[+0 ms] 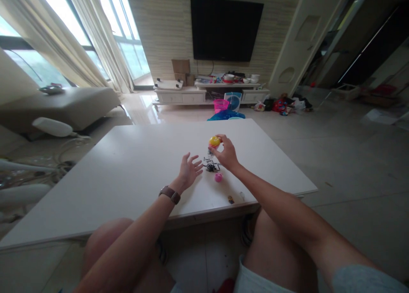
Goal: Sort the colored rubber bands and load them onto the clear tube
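Arms (271, 198) reaching over table (134, 169), right hand (228, 153) gripping ball (214, 141)

White and broad, the table is filling the space beyond the knees, and a TV (226, 29) is hanging farther off. The right hand is pinching the yellow-and-pink ball between thumb and fingers, seemingly just above the tabletop. The left hand (188, 171) is holding nothing, its fingers spreading just beside a black pile (211, 167); whether a fingertip is touching it, I cannot tell. The ball is sitting just beyond that pile. On the near side, a pink piece (218, 177) is lying close by, and a brown bit (230, 199) and a pale bit (242, 196) are resting near the table's edge.

Handling the ball seems to be the step in hand; the next move is probably calling for a steady pinch, with the left fingers clearing the strands.
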Action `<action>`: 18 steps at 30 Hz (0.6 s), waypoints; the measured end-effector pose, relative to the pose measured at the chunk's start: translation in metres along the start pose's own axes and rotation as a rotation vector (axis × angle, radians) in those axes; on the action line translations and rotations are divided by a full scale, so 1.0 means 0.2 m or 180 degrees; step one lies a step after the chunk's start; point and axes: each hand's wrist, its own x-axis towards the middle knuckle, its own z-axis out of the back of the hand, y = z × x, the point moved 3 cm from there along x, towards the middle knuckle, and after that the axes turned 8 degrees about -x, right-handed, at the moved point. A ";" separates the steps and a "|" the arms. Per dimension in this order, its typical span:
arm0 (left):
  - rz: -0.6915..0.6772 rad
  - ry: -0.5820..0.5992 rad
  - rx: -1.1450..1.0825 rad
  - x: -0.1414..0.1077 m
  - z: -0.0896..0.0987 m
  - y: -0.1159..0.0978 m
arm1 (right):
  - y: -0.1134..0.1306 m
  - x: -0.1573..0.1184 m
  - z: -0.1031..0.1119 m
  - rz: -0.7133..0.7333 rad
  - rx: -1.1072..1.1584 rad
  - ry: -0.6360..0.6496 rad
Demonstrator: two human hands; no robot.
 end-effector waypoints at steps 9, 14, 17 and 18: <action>-0.0052 0.0003 0.0031 0.00 0.00 0.00 | 0.00 0.00 -0.02 0.0038 -0.0137 0.0059; -0.0046 0.0013 0.0053 0.01 0.00 0.00 | -0.01 0.00 -0.02 0.0033 -0.0166 0.0056; -0.0046 0.0012 0.0079 0.01 0.00 0.00 | -0.01 0.00 -0.02 0.0042 -0.0138 0.0024; -0.0047 0.0016 0.0087 0.01 0.00 0.00 | 0.00 0.00 -0.02 0.0050 -0.0138 0.0011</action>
